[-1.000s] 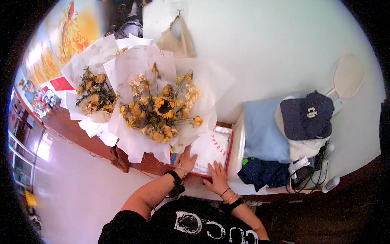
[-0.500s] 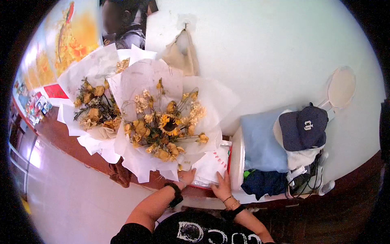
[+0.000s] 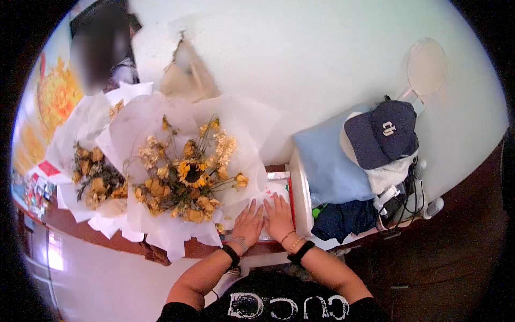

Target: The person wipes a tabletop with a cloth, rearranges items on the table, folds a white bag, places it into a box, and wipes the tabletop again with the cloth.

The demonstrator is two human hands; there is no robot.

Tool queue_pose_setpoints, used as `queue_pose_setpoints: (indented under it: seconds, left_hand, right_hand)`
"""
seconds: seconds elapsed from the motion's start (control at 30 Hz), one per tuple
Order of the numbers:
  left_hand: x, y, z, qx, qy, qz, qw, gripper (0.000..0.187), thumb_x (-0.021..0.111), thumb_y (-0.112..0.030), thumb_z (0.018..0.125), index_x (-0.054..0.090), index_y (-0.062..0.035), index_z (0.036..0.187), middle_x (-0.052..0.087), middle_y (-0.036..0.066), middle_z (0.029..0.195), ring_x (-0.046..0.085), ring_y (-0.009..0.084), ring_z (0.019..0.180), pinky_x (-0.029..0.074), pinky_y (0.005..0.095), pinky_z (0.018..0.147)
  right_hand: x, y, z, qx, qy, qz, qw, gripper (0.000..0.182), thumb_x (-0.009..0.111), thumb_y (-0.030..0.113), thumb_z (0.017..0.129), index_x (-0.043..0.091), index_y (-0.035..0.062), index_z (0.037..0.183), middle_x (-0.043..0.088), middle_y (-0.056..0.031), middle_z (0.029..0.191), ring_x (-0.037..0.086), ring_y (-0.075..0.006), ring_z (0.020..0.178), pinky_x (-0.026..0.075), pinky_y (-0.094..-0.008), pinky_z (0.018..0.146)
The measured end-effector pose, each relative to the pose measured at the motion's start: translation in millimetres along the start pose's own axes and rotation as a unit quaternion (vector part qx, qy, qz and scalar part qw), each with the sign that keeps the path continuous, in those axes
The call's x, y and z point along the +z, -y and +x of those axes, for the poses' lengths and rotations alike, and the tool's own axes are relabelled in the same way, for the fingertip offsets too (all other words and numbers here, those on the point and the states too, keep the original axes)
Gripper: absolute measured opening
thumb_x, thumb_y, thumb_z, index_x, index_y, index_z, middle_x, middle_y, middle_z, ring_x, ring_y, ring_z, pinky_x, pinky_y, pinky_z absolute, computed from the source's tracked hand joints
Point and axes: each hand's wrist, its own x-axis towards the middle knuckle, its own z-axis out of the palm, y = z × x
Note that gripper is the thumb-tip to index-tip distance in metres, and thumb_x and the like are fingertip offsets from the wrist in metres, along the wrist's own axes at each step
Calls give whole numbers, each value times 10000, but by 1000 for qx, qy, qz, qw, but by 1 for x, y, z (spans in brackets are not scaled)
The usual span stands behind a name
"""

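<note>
Side by side, my left hand (image 3: pixel 248 222) and my right hand (image 3: pixel 278 218) lie flat with fingers stretched out on a white packet (image 3: pixel 273 189) with red print. The packet rests in a red-edged tray or box (image 3: pixel 292 206) on the reddish-brown table. Neither hand grips anything. Just left of my left hand stands a bouquet of dried yellow flowers and a sunflower (image 3: pixel 192 173) in white paper. My hands and the paper hide much of the packet.
A second dried bouquet (image 3: pixel 96 185) stands further left. To the right are a white box (image 3: pixel 301 198) with blue cloth (image 3: pixel 335 161), a dark cap (image 3: pixel 382 134), dark cloth (image 3: pixel 346 220) and cables. A beige bag (image 3: pixel 188 78) hangs on the wall.
My hands have moved from the packet's near edges onto its top, closer together and flat. The view has shifted, so the bouquets and cap appear further left.
</note>
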Motion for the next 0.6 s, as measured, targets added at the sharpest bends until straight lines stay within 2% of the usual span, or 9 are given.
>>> queue_pose_setpoints:
  seconds: [0.03, 0.1, 0.17, 0.33, 0.37, 0.43, 0.5, 0.57, 0.6]
  left_hand:
    - [6, 3, 6, 10, 5, 4, 1000, 535, 440, -266, 858, 319, -99, 1352, 235, 148, 1424, 251, 308, 1295, 253, 427, 1035]
    - [19, 9, 14, 6, 21, -73, 997, 528, 412, -237, 865, 306, -57, 1350, 221, 159, 1430, 167, 344, 1326, 102, 508, 1068]
    - [30, 12, 17, -1, 47, -66, 997, 531, 410, -234, 860, 308, -49, 1347, 225, 155, 1430, 162, 345, 1328, 96, 509, 1069]
    - [40, 17, 17, -30, 120, -85, 989, 560, 394, -267, 861, 279, -29, 1356, 195, 143, 1447, 136, 332, 1342, 85, 522, 1067]
    - [27, 13, 20, -32, 122, -87, 988, 560, 394, -267, 861, 279, -29, 1356, 195, 143, 1447, 136, 332, 1342, 85, 522, 1067]
    - [-9, 2, 29, -10, 253, -30, 967, 558, 352, -288, 886, 242, -36, 1372, 170, 140, 1455, 144, 326, 1341, 101, 525, 1062]
    - [-13, 1, 33, -29, 260, -69, 963, 564, 338, -297, 890, 225, -39, 1378, 159, 140, 1458, 150, 327, 1339, 113, 521, 1061]
    - [-10, 3, 33, -60, 267, -112, 955, 569, 325, -306, 893, 208, -41, 1384, 148, 140, 1460, 157, 329, 1336, 125, 517, 1060]
    - [-6, 4, 33, -66, 278, -125, 950, 574, 316, -311, 895, 193, -42, 1387, 151, 140, 1459, 168, 331, 1332, 144, 510, 1057]
  right_hand:
    - [8, 1, 7, 10, -7, -13, 1000, 522, 520, 223, 788, 421, 81, 1280, 245, -204, 1396, 218, -380, 1291, 208, -503, 1038]
    - [22, -3, 17, 35, -9, 10, 999, 492, 460, 225, 822, 407, 107, 1297, 242, -181, 1407, 209, -360, 1303, 175, -525, 1044]
    - [36, -6, 25, 36, -13, -55, 998, 509, 442, 256, 832, 380, 116, 1318, 227, -178, 1416, 181, -355, 1317, 144, -511, 1060]
    - [49, -16, 24, 60, 68, -26, 996, 548, 418, 304, 838, 332, 134, 1352, 190, -177, 1435, 148, -349, 1331, 92, -499, 1072]
    - [51, -17, 23, 58, 68, -27, 996, 560, 417, 310, 836, 319, 140, 1360, 181, -177, 1439, 143, -347, 1333, 81, -494, 1074]
    - [51, -17, 24, 66, 98, -39, 992, 569, 410, 313, 836, 302, 148, 1370, 166, -174, 1445, 136, -343, 1336, 71, -491, 1075]
    - [48, -18, 27, 72, 123, -51, 988, 579, 404, 316, 836, 284, 155, 1379, 152, -172, 1450, 128, -338, 1339, 61, -487, 1077]
    - [49, -19, 26, 65, 109, 9, 992, 560, 389, 319, 829, 388, 19, 1301, 131, -181, 1450, 96, -353, 1339, 65, -501, 1068]
    - [49, -18, 26, 57, 112, 9, 992, 560, 389, 319, 829, 388, 19, 1301, 131, -181, 1450, 96, -353, 1339, 65, -501, 1068]
